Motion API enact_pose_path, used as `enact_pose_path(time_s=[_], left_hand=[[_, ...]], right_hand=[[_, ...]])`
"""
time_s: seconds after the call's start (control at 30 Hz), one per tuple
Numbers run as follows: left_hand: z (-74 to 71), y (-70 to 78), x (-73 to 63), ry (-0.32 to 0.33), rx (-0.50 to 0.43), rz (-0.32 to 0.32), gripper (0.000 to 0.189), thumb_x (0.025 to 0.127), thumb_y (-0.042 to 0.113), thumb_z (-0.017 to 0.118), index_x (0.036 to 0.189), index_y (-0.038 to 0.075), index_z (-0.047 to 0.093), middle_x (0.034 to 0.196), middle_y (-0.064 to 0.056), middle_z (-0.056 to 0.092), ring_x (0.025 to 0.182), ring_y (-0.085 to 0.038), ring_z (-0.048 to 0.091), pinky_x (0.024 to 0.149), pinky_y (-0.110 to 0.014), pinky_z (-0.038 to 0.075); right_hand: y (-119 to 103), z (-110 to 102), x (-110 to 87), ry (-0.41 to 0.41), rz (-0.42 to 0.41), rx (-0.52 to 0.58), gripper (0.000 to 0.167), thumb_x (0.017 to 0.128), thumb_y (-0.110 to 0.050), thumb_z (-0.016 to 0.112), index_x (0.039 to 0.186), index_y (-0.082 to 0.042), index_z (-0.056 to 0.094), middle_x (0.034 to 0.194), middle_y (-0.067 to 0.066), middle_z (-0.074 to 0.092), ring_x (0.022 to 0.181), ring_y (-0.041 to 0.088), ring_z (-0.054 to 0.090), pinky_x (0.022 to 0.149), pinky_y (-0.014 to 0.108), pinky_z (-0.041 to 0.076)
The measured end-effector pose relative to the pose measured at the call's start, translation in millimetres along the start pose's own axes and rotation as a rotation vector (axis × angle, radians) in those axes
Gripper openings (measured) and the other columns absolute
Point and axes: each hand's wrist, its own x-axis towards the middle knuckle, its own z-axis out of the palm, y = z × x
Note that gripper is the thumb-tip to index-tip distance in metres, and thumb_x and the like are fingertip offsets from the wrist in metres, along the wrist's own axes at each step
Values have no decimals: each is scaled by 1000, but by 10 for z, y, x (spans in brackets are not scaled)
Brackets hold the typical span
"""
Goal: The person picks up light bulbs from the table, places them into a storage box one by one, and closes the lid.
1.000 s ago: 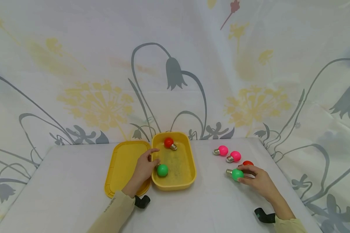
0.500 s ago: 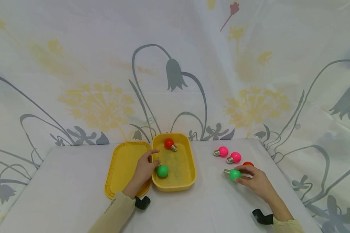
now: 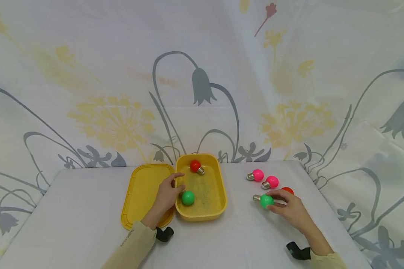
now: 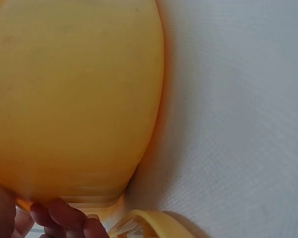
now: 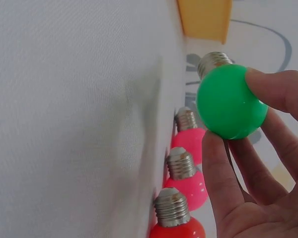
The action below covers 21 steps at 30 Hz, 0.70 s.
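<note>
In the head view, my right hand (image 3: 291, 210) pinches a green light bulb (image 3: 266, 201) by its globe, with the metal screw base pointing left. The right wrist view has this green bulb (image 5: 232, 101) lifted off the table between thumb and fingers. My left hand (image 3: 165, 194) grips the left wall of a yellow plastic box (image 3: 202, 216); in the left wrist view its fingers (image 4: 67, 214) curl against the box wall. Inside the box lie a red bulb (image 3: 195, 165) at the back and another green bulb (image 3: 187, 198) beside the left thumb.
Two pink bulbs (image 3: 257, 175) and a red bulb (image 3: 287, 190), partly hidden by the right hand, lie on the white table at right. A yellow lid (image 3: 143, 194) lies left of the box, under the left forearm. A patterned cloth (image 3: 202, 123) hangs behind.
My right hand has moved left with the green bulb, away from the red bulb on the table. The left hand and the box have stayed in place.
</note>
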Motion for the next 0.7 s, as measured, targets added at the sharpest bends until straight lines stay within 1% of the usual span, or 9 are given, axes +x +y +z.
enact_pose_path(time_s=[0.27,0.5,0.7], left_hand=[[-3,11,0,0,-6,-7,38,92,10,68,129,11,64,82,-6,41,81,-22,43,65,-33,32],[-3,6,3,1,-4,-8,37,92,10,68,129,12,65,82,-6,40,79,-22,42,65,-33,32],[3,-3,6,6,-2,-8,37,92,9,68,128,12,65,84,-7,41,82,-22,43,66,-33,32]], right_hand=[[-63,30,27,-14,-47,26,40,81,-6,81,118,0,65,122,17,60,111,35,60,84,30,54],[-114,48,75,-26,-88,24,40,82,-6,80,119,0,64,122,16,62,111,35,60,86,33,54],[-168,85,128,-15,-104,45,38,82,-4,80,116,2,65,119,17,61,110,35,61,85,30,54]])
